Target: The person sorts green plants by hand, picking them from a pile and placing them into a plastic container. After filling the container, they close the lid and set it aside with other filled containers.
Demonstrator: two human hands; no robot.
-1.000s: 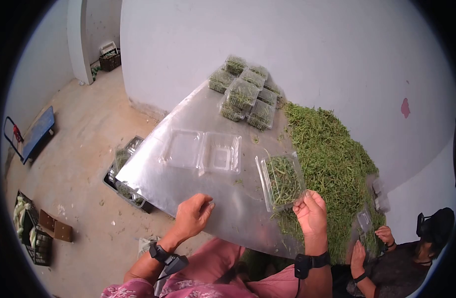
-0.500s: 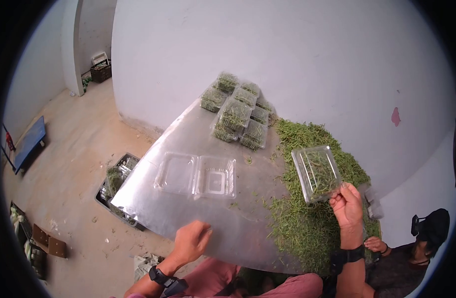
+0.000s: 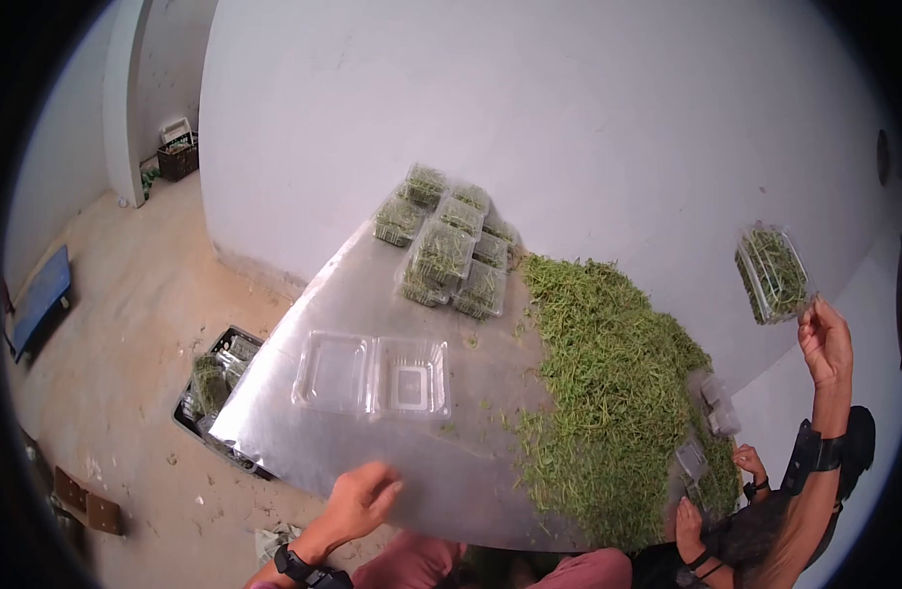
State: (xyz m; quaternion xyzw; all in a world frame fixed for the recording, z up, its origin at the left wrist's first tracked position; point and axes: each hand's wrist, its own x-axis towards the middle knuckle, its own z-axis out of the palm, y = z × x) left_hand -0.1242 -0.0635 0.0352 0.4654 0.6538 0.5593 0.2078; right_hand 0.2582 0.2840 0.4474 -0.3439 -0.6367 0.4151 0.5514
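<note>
My right hand (image 3: 826, 339) is raised at the right, pinching the lower corner of a closed clear box (image 3: 773, 273) filled with green stems. My left hand (image 3: 363, 499) hovers by the near edge of the metal table (image 3: 490, 432), its fingers curled together; whatever they may hold is too small to make out. An empty clear box (image 3: 410, 378) lies with its lid open beyond my left hand. Loose green stems (image 3: 608, 393) form a large heap on the table's right half. Filled boxes (image 3: 443, 250) are stacked at the far corner.
A co-worker's hands (image 3: 689, 525) are at the heap's near right edge, beside a small clear box (image 3: 690, 457). Clear boxes (image 3: 719, 404) stand along the right edge. A dark crate (image 3: 191, 410) with filled boxes is on the floor at left. A wall borders the table's far side.
My right hand has lifted the filled box up and to the right, away from above the heap. My left hand has shifted slightly down and left. More of the co-worker's hands shows.
</note>
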